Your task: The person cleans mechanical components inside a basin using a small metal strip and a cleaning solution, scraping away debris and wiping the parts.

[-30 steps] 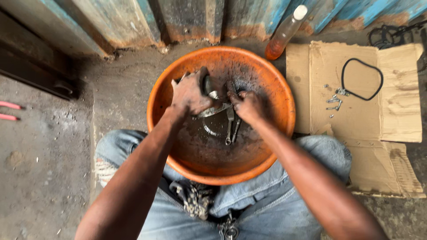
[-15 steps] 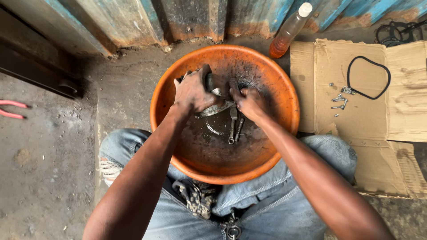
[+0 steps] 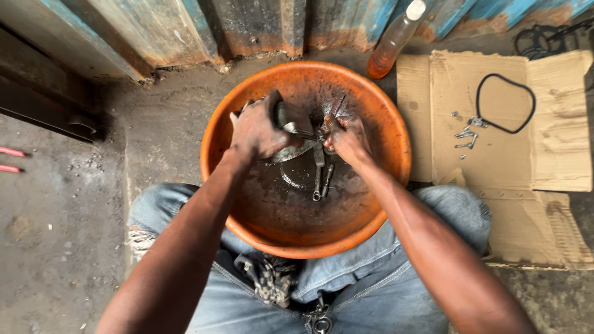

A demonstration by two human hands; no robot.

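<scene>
Inside the orange basin (image 3: pixel 396 154), which rests against the person's knees, two spanners (image 3: pixel 320 176) lie in dark liquid just below the hands. The left hand (image 3: pixel 257 130) is wrapped closed around a grimy metal part (image 3: pixel 291 133), and the right hand (image 3: pixel 346 139) is curled shut on a thin brush (image 3: pixel 337 108) against it. Beyond the basin stands one bottle (image 3: pixel 393 40); right of it, one cardboard sheet (image 3: pixel 557 148) carries one black rubber ring (image 3: pixel 504 102) and a few bolts (image 3: pixel 465 136).

place: looks like a rough street-side repair workshop
landmark: orange basin (image 3: pixel 396 117), grimy with dark oil
behind basin: weathered blue metal door (image 3: pixel 185 28), bottle (image 3: pixel 393 42)
right of basin: flattened cardboard (image 3: pixel 557 142) with bolts (image 3: pixel 465 137), rubber gasket (image 3: pixel 506 102)
left of basin: dirty concrete floor (image 3: pixel 55 222)
</scene>
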